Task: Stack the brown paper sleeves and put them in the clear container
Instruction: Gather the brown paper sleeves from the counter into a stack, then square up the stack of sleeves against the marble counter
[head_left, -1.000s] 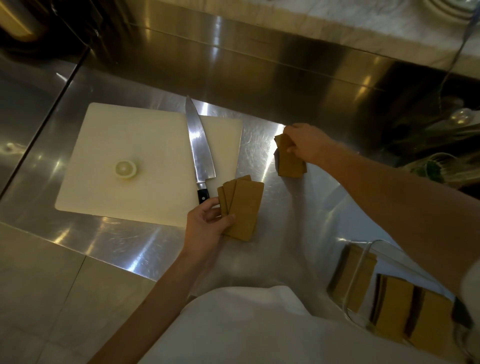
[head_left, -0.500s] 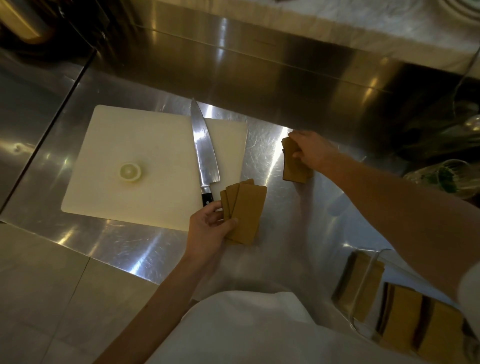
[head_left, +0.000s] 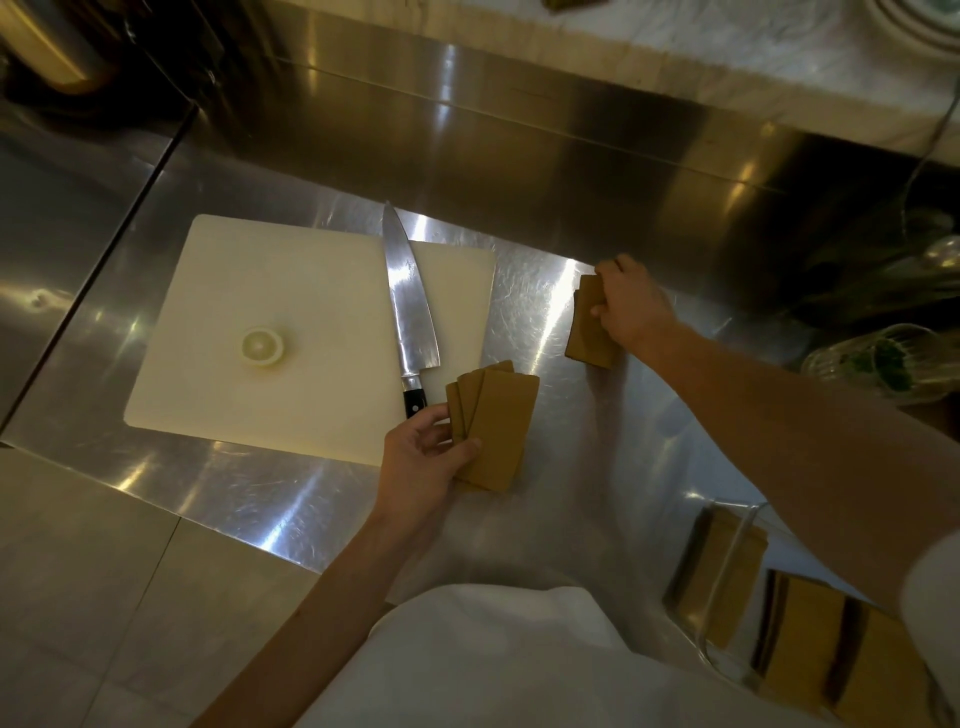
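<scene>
My left hand (head_left: 423, 454) grips a fanned bunch of brown paper sleeves (head_left: 498, 431) just above the steel counter, right of the cutting board. Farther right, my right hand (head_left: 631, 306) presses down on a second small pile of sleeves (head_left: 589, 338) lying on the counter, fingers curled over its far end. The clear container (head_left: 727, 582) stands at the lower right, near the counter's front edge, with several upright stacks of sleeves (head_left: 800, 629) inside it. My right forearm crosses above part of it.
A white cutting board (head_left: 311, 322) lies at the left with a lemon end (head_left: 262, 345) on it. A chef's knife (head_left: 408, 306) rests along the board's right side, handle close to my left hand. A glass with greens (head_left: 883, 358) stands at the far right.
My right hand has shifted slightly on the far pile of sleeves, pressing it flatter. My left hand keeps holding its fanned sleeves in the same place.
</scene>
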